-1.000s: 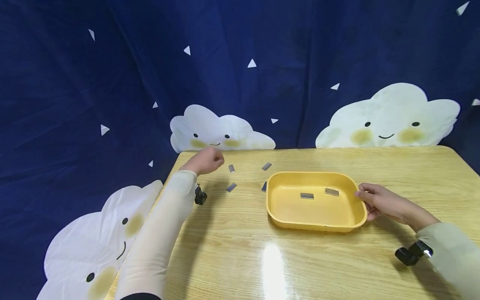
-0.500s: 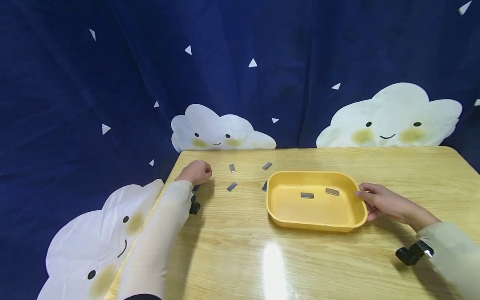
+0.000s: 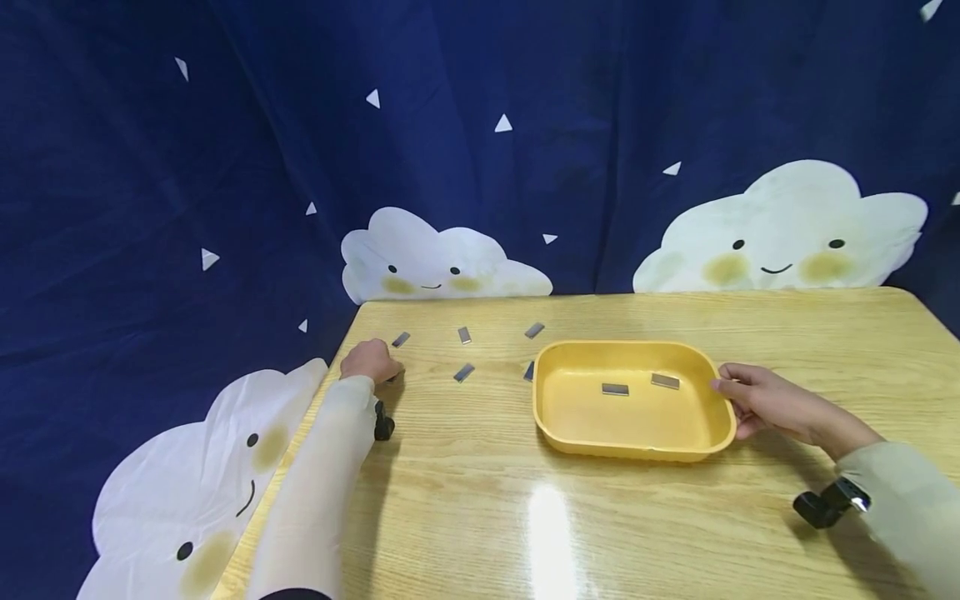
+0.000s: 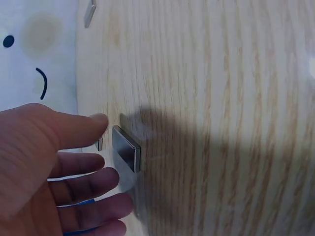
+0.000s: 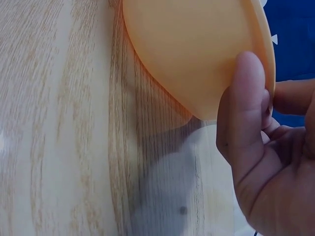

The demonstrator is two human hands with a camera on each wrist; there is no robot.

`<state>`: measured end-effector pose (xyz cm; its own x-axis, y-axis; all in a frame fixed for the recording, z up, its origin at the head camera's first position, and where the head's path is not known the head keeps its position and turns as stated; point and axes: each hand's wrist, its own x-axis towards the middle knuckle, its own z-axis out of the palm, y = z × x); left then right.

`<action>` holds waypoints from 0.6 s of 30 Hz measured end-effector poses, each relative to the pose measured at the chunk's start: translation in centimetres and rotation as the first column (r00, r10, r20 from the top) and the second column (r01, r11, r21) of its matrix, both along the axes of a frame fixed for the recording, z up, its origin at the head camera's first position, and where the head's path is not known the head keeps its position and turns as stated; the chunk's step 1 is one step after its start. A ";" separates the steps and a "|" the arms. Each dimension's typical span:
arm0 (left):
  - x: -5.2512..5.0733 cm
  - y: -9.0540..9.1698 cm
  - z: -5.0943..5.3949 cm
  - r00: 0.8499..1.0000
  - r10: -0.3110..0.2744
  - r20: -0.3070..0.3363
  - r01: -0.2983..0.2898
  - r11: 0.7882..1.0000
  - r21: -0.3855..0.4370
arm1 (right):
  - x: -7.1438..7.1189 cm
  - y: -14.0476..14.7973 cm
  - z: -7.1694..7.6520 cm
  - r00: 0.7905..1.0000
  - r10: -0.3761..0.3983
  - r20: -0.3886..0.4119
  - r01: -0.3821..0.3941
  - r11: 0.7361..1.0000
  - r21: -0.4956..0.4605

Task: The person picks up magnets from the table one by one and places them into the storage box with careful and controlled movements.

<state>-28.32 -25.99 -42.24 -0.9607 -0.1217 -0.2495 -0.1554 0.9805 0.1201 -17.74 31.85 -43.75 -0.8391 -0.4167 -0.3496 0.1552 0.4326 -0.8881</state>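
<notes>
1. Head view: left hand low over the wooden table, near its left edge. Right hand at the right end of a yellow tray. Two metal pieces lay well apart from the tray's walls. Five loose pieces lay on the table between left hand and tray, one partly hidden by the tray's left side. Dark blue curtain behind, printed with clouds.
2. Left wrist view: thumb and fingers spread apart, nothing held. A rectangular metal block sat just beside the fingertips; contact unclear.
3. Right wrist view: right hand gripped the tray's wall between thumb and fingers.
</notes>
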 end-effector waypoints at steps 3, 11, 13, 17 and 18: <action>0.0 -0.2 -0.2 1.000 -0.009 0.008 0.009 1.000 0.012 | 0.0 0.0 0.0 1.000 0.003 0.000 -0.003 1.000 0.002; -0.2 -0.3 -0.9 0.999 0.037 0.018 -0.037 0.999 0.016 | 0.0 0.1 -0.1 1.000 0.010 0.001 -0.010 1.000 0.000; -0.2 -0.3 -1.0 0.999 0.036 0.021 -0.036 0.999 0.008 | 0.0 0.1 0.0 1.000 0.014 -0.002 -0.014 1.000 -0.002; -0.4 -0.1 -1.0 0.998 0.030 0.052 -0.030 0.999 -0.011 | 0.0 0.1 0.0 1.000 0.018 -0.005 -0.018 1.000 -0.004; -0.4 0.0 -1.0 0.998 0.026 0.063 -0.025 1.000 -0.015 | 0.0 0.1 0.0 1.000 0.016 -0.003 -0.016 1.000 -0.004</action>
<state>-28.68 -26.01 -43.28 -0.9395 -0.1502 -0.3078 -0.1876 0.9776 0.0956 -17.71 31.97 -43.71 -0.8335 -0.4311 -0.3456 0.1461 0.4313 -0.8903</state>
